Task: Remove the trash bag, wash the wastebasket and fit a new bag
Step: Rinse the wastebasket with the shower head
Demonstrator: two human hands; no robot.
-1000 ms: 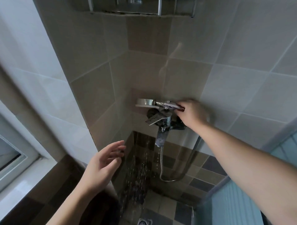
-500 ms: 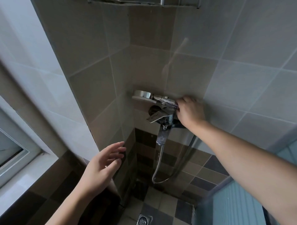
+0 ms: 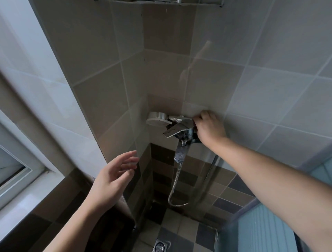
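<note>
My right hand [image 3: 209, 129] reaches to the chrome shower mixer [image 3: 186, 134] on the tiled wall, its fingers curled round the rear end of the shower head's handle [image 3: 177, 118]. The round shower head [image 3: 158, 120] lies level above the mixer lever [image 3: 175, 131], facing down. No water falls from it. My left hand [image 3: 115, 177] hovers open in the air left of the mixer, fingers spread, touching nothing. Under that hand lies a dark shape [image 3: 115, 226]; I cannot tell whether it is the wastebasket. No trash bag shows.
A metal hose [image 3: 177, 181] loops down from the mixer towards the checkered floor, where a drain [image 3: 160, 247] sits. A window and pale sill [image 3: 27, 194] are at the left, a blue ribbed panel [image 3: 265, 228] at the lower right, a metal shelf [image 3: 161, 1] overhead.
The spray of drops seen a second ago has stopped. My right hand has shifted a little along the handle towards the mixer. My left hand has stayed open and raised.
</note>
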